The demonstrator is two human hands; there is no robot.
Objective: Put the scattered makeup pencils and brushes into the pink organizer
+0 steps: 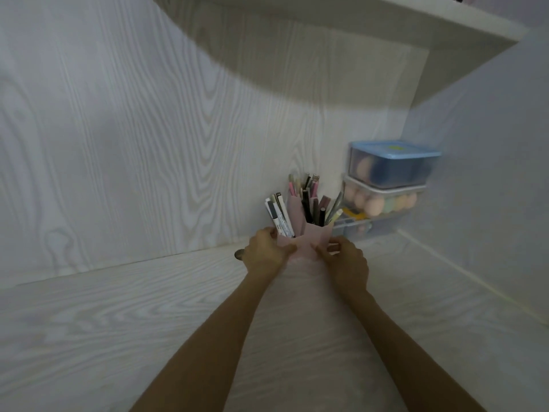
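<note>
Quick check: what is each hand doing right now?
Left hand: grips the pink organizer on its left side.
Right hand: grips the organizer's right side.

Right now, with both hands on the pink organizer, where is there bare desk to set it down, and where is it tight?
Bare desk runs left of the left hand to the back wall, and right of the right hand to the side wall. It is tight in the corner: the pink organizer stands beside the stacked clear boxes.
</note>
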